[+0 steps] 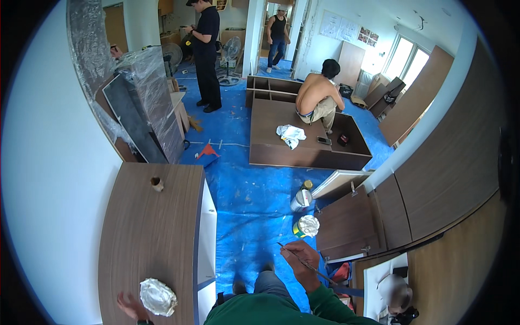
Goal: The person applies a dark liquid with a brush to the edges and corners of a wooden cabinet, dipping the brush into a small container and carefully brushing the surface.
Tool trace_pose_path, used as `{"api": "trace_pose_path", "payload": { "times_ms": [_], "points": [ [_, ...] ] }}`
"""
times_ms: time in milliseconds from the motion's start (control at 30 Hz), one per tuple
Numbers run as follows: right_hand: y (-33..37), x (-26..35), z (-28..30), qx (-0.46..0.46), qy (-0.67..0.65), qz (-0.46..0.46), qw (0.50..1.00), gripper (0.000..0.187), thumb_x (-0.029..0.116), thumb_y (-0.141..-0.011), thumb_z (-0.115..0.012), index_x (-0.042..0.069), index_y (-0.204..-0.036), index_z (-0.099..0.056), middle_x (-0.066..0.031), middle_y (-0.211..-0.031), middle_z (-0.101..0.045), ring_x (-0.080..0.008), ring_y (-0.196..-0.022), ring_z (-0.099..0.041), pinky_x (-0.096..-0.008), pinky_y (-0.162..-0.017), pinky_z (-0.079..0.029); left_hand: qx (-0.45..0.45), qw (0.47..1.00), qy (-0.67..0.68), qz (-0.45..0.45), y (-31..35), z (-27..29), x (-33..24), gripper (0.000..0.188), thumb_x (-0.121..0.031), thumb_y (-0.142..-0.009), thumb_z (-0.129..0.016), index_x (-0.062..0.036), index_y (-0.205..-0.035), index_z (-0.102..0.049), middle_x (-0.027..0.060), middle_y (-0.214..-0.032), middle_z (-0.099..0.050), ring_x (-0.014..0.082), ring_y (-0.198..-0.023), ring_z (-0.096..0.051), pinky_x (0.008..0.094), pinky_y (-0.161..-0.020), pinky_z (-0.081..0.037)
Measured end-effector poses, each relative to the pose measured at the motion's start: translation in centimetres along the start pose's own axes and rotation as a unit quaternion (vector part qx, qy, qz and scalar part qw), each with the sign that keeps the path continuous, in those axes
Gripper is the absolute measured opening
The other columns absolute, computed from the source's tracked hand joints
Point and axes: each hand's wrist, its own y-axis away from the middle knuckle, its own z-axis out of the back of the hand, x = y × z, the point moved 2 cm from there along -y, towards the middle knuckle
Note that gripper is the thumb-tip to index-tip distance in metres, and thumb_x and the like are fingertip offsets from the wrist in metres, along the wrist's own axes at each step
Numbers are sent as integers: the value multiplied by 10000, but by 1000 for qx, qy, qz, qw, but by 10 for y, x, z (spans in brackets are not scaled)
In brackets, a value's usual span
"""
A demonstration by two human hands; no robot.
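My right hand [301, 266] is raised in front of me, its fingers closed round a thin paintbrush [311, 267] with a dark, narrow tip pointing up and left. At lower left, my left hand [131, 307] is beside a round tub lined with crumpled whitish wrap [158, 298]; its fingers are apart and hold nothing. The tub stands on a brown wood-grain cabinet top [146, 227]. On the floor ahead of my right hand are an open can with a whitish wrapped top [307, 226] and a grey-white paint can [301, 201].
Blue sheeting [244, 189] covers the floor. A person sits on a low brown cabinet carcass [292, 154] ahead; two others stand farther back. Plastic-wrapped panels [151, 97] lean at left. An open cabinet door [349, 225] is at right. A cardboard-coloured cup [156, 184] stands on the cabinet top.
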Motion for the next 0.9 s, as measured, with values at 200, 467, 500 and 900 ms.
{"api": "trace_pose_path", "payload": {
  "times_ms": [200, 467, 500, 900],
  "points": [
    [-131, -19, -12, 83, -81, -44, 992, 118, -5, -922, -705, -59, -1027, -708, -134, -976, -756, -165, -897, -711, -309, -820, -559, 133, 938, 320, -32, 43, -115, -247, 190, -180, -1001, -643, 4, -1019, -688, 69, -900, -686, 164, -854, -637, 320, -805, -522],
    [-312, -46, 27, 154, -2, 32, 988, 108, 14, -895, -722, -24, -994, -703, -115, -990, -726, -175, -906, -699, -303, -819, -548, 355, 910, 205, 60, 123, -200, -376, 290, -276, -1015, -595, -5, -927, -652, 112, -757, -639, 231, -681, -620, 418, -588, -508],
    [-332, -59, 32, 156, -17, 8, 988, 95, 26, -906, -715, -16, -989, -697, -102, -987, -715, -168, -910, -696, -305, -825, -551, 345, 908, 230, 56, 126, -213, -369, 281, -275, -1027, -566, -18, -943, -643, 100, -763, -633, 234, -661, -596, 436, -573, -498],
    [-485, -105, -51, 185, -332, -132, 915, 140, -10, -975, -590, -44, -1091, -662, -180, -1047, -701, -279, -941, -693, -450, -868, -576, 89, 996, -7, -29, 59, -340, -265, 186, -231, -976, -627, -57, -927, -665, 131, -840, -639, 283, -774, -585, 453, -717, -502]
  ]
}}
